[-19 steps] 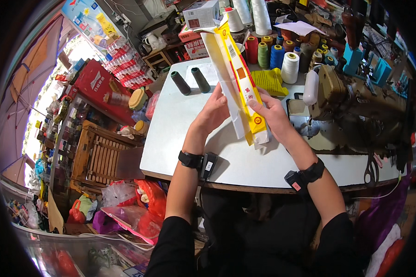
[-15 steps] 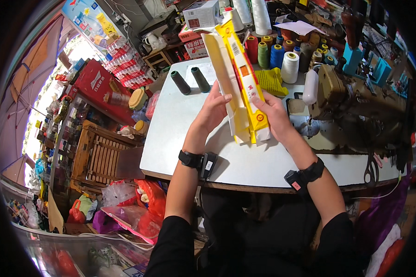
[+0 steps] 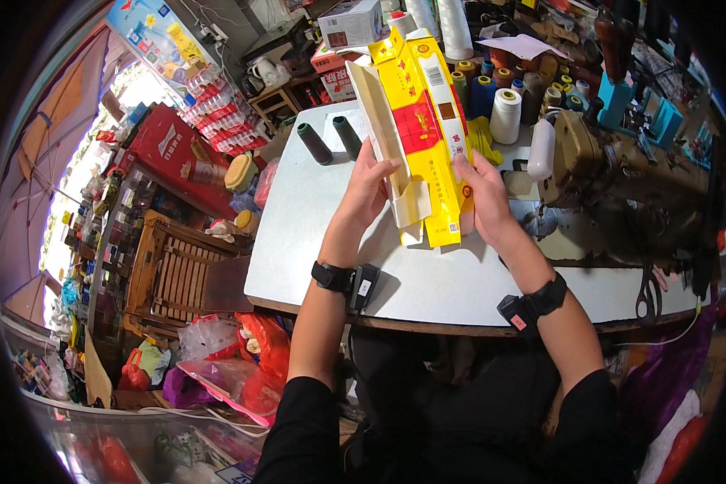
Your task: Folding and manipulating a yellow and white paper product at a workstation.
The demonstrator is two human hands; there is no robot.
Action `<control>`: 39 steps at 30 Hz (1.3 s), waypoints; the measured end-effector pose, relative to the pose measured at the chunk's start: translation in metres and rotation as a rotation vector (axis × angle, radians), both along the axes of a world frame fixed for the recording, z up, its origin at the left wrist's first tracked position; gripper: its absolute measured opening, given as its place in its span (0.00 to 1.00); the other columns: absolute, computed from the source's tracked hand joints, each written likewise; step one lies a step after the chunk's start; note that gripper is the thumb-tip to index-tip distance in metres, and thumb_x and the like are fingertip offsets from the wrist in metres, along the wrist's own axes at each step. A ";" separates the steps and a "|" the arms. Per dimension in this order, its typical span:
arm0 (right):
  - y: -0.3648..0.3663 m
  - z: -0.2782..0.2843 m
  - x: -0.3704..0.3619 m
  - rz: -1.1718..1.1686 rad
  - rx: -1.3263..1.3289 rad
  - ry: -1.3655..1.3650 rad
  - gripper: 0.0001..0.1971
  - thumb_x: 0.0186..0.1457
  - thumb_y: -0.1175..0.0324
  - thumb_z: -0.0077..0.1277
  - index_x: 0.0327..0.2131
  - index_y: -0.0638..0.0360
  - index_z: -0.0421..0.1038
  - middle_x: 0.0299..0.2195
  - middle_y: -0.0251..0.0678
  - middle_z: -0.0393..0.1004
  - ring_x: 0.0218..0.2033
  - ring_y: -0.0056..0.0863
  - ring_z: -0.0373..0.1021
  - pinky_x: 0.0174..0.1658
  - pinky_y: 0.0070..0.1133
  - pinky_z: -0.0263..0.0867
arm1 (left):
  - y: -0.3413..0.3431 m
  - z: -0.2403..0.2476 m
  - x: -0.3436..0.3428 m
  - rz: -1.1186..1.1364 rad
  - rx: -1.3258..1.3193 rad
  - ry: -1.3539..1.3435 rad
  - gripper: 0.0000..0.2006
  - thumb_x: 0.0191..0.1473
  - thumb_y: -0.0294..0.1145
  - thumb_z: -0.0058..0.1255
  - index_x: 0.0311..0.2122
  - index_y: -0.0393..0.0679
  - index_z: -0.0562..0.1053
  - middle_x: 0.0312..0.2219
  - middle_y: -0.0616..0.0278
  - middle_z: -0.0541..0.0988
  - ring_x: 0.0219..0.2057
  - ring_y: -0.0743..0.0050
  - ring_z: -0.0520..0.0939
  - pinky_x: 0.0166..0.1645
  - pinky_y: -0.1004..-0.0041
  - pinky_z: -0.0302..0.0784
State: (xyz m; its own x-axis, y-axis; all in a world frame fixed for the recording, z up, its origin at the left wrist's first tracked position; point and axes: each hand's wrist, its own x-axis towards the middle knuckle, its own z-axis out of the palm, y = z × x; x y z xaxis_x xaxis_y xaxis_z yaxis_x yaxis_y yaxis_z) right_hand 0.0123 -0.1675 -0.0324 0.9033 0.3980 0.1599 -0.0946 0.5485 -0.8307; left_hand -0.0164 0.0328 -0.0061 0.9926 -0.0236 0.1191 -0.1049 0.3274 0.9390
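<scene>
Between my hands, above the white table [image 3: 315,242], is a long yellow, red and white cardboard box [image 3: 424,173], opened out along its folds. Its plain pale inner side shows along the left flap, and loose end flaps stick out at top and bottom. My left hand [image 3: 369,181] grips the left edge, thumb in front. On the right edge my right hand [image 3: 484,194] is closed with its thumb on the printed face. Two dark green thread spools [image 3: 315,143] stand on the table left of the box. A black strap with a small device circles each wrist.
A sewing machine [image 3: 597,161] occupies the table's right side, with black scissors [image 3: 648,298] near the front edge. Many thread cones, one white [image 3: 506,117], crowd the back. A wooden slatted chair [image 3: 181,274] and plastic bags [image 3: 262,355] are to the left.
The cardboard box has been turned and spread wider, so its broad yellow face with the red panel now shows. My right hand has shifted slightly right; both hands keep hold.
</scene>
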 end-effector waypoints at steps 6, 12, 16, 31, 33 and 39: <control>0.001 0.005 -0.003 -0.009 -0.001 0.054 0.16 0.64 0.62 0.46 0.50 0.62 0.67 0.44 0.33 0.75 0.43 0.18 0.70 0.47 0.16 0.65 | -0.002 0.002 -0.003 0.011 -0.011 -0.011 0.39 0.54 0.24 0.55 0.65 0.43 0.46 0.55 0.49 0.67 0.52 0.65 0.76 0.52 0.70 0.78; 0.001 0.006 -0.004 0.013 0.019 0.064 0.16 0.63 0.62 0.48 0.50 0.63 0.68 0.44 0.34 0.75 0.44 0.19 0.71 0.48 0.16 0.65 | 0.000 -0.007 0.003 0.036 -0.031 -0.059 0.38 0.52 0.25 0.59 0.63 0.43 0.50 0.53 0.52 0.70 0.53 0.66 0.74 0.54 0.69 0.76; 0.001 0.005 -0.004 0.034 0.024 0.059 0.16 0.63 0.63 0.48 0.49 0.63 0.69 0.44 0.34 0.76 0.44 0.19 0.71 0.48 0.16 0.65 | -0.003 -0.002 0.000 0.072 -0.008 -0.025 0.37 0.51 0.26 0.61 0.62 0.43 0.52 0.52 0.52 0.70 0.53 0.66 0.74 0.53 0.68 0.77; 0.002 0.005 -0.007 0.068 -0.022 -0.003 0.18 0.61 0.62 0.50 0.51 0.62 0.68 0.44 0.35 0.75 0.44 0.18 0.70 0.48 0.15 0.65 | -0.006 -0.001 0.002 0.132 0.034 0.076 0.30 0.57 0.19 0.48 0.61 0.41 0.51 0.54 0.46 0.69 0.51 0.62 0.78 0.49 0.67 0.81; 0.003 0.008 -0.010 0.080 -0.009 0.010 0.19 0.61 0.62 0.51 0.51 0.63 0.68 0.45 0.35 0.75 0.44 0.18 0.70 0.48 0.16 0.65 | -0.004 -0.003 0.003 0.109 0.066 0.085 0.31 0.58 0.18 0.46 0.63 0.42 0.49 0.55 0.45 0.67 0.52 0.61 0.77 0.50 0.67 0.81; 0.000 0.003 -0.008 0.173 -0.011 -0.018 0.18 0.60 0.63 0.51 0.50 0.64 0.70 0.45 0.36 0.75 0.44 0.19 0.72 0.49 0.16 0.66 | -0.001 -0.010 0.003 0.072 0.082 0.001 0.32 0.57 0.15 0.41 0.65 0.44 0.47 0.58 0.48 0.64 0.55 0.58 0.73 0.54 0.66 0.77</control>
State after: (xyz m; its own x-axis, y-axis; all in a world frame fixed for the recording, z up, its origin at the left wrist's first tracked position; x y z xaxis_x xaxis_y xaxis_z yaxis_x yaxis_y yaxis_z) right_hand 0.0045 -0.1670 -0.0298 0.8182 0.5492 0.1705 -0.1719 0.5165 -0.8389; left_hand -0.0136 0.0313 -0.0159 0.9922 0.0384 0.1183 -0.1241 0.2407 0.9626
